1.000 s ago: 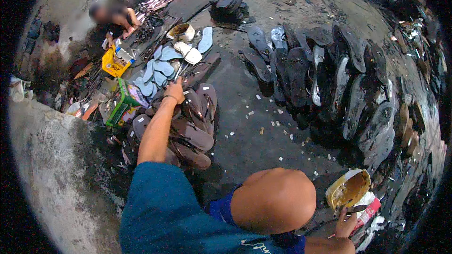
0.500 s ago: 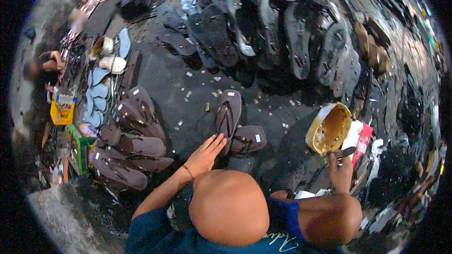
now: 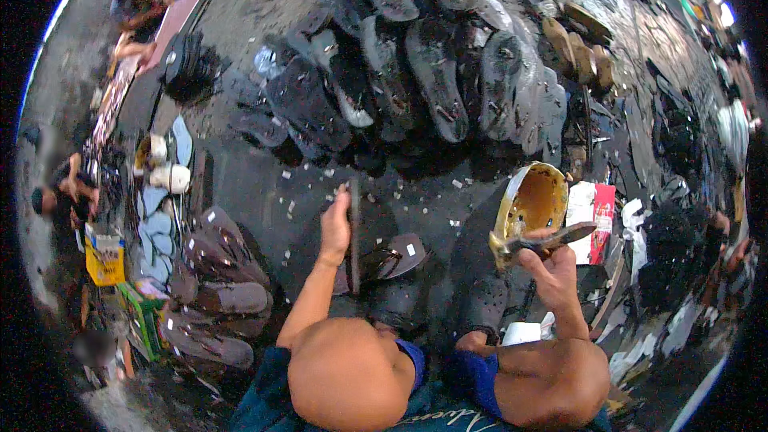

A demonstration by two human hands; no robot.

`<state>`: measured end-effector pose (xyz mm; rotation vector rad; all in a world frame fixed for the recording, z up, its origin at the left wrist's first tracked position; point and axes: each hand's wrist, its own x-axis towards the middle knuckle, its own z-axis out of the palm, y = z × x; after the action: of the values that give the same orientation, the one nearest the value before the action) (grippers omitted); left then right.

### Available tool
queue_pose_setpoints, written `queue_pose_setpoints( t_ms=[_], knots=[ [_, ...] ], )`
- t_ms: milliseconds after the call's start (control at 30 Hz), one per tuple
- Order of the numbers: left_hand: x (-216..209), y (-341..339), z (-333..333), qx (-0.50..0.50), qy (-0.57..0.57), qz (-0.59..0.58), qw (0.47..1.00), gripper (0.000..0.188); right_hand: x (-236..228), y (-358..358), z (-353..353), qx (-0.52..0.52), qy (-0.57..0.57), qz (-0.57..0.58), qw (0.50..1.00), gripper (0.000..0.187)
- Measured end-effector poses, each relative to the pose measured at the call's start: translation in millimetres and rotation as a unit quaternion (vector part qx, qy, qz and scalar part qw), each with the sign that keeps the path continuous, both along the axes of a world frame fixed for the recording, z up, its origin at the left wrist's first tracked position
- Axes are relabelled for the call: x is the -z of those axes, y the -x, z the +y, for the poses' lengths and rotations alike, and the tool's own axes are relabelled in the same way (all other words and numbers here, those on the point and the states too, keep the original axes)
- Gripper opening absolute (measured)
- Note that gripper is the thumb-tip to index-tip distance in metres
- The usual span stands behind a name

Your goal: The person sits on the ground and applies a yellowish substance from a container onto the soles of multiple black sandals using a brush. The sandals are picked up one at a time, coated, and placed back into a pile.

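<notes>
My left hand (image 3: 338,228) is closed on a brown flip-flop (image 3: 355,240), held upright on edge so that only its thin side shows. Just right of it another brown flip-flop (image 3: 402,254) lies sole down, a small white label on its footbed. In my right hand (image 3: 554,272) is a dark-handled, brush-like tool (image 3: 570,234). Its yellowish, crusted end points left, by the near rim of a tilted yellowish pot (image 3: 513,200). Brown residue coats the inside of the pot. Exactly what the tool's end is, I cannot tell.
Dark and grey soles (image 3: 432,80) lie in overlapping rows ahead. Several brown flip-flops (image 3: 232,298) are piled at left, beside a green box (image 3: 144,316) and a yellow box (image 3: 105,256). A red-and-white packet (image 3: 600,224) lies right of the pot. Other people sit at far left.
My left hand has lifted a flip-flop from lying flat to standing on edge. My right hand has raised the tool from the pot's near rim. The view has shifted.
</notes>
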<state>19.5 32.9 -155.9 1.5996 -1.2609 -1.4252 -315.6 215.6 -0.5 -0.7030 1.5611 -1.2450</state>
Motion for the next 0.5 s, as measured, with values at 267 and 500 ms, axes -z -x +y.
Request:
queue_pose_setpoints(
  t_ms=[267,500],
  knots=[
    [-85,72,-16,0.11,-0.183,0.524,0.825,0.05,-15,-53,-140,-0.114,0.367,0.294,0.875,0.039],
    [-111,99,21,0.129,-0.269,0.461,0.836,0.063,1,-5,-141,0.018,0.208,0.315,0.926,0.017]
  ],
)
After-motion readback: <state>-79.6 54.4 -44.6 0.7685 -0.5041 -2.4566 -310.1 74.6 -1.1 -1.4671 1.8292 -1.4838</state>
